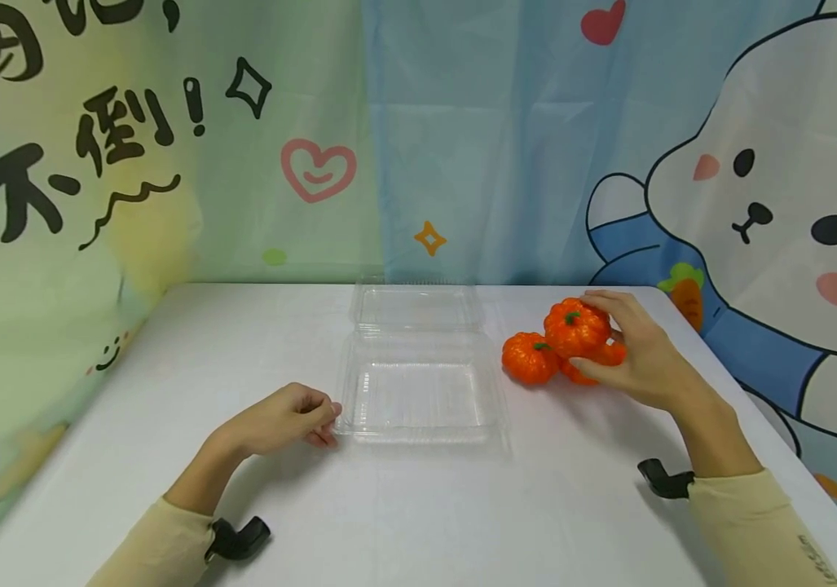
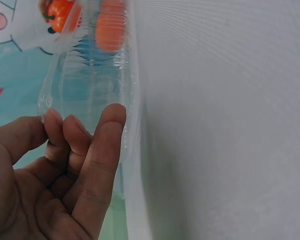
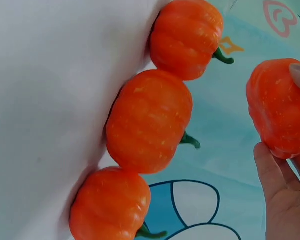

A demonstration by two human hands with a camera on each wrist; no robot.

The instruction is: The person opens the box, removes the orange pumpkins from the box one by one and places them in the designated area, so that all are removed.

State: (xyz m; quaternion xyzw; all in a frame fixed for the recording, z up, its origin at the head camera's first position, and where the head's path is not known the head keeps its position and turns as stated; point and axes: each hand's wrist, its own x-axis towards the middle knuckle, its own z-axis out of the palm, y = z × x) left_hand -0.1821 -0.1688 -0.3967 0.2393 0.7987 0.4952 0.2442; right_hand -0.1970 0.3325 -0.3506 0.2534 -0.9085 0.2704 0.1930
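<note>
My right hand (image 1: 627,350) grips a small orange pumpkin (image 1: 575,326) with a green stem, lifted off the table. In the right wrist view three more pumpkins (image 3: 150,122) stand in a row on the white surface, apart from the held pumpkin (image 3: 280,107). The head view shows one pumpkin (image 1: 530,359) plainly at the left; the others are partly hidden. My left hand (image 1: 289,420) pinches the left rim of a clear plastic clamshell box (image 1: 421,399) near its front corner. The box lies open, its lid (image 1: 416,308) folded back. Thumb and fingertips meet at the rim (image 2: 47,102) in the left wrist view.
A white table (image 1: 418,522) lies under everything, its far edge against a printed curtain (image 1: 462,147) with a cartoon animal and hearts. The pumpkins stand just right of the box. Black wrist mounts (image 1: 238,538) stick out from both sleeves.
</note>
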